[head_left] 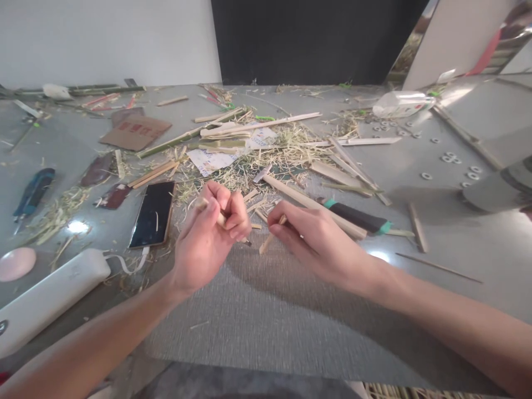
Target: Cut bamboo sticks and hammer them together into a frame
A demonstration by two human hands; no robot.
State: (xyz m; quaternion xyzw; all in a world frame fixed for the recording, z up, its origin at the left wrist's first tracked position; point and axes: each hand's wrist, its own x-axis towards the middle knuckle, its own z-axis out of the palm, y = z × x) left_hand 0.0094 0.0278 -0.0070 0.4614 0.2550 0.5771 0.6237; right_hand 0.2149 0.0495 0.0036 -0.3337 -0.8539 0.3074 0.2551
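My left hand (pixel 210 235) is closed around a thin pale stick (pixel 220 220); a dark tip pokes out below the fingers. Pinched in my right hand (pixel 316 233) is a small bamboo strip (pixel 266 244), its flat end pointing down and left. The two hands are apart, above the near part of the table. Just beyond them lies a hammer (pixel 291 192) with a wooden handle, beside a black and teal tool grip (pixel 355 216). Pale shavings (pixel 286 147) are heaped behind the hammer. The fingers hide much of both held pieces.
A phone (pixel 153 215) joined by a cable to a white power bank (pixel 54 296) lies at left, near a blue-black tool (pixel 35 194). Bamboo strips (pixel 261 124) are scattered behind. Small white rings (pixel 451 158), a clear bottle (pixel 401 104) and a grey cylinder (pixel 501 185) are at right.
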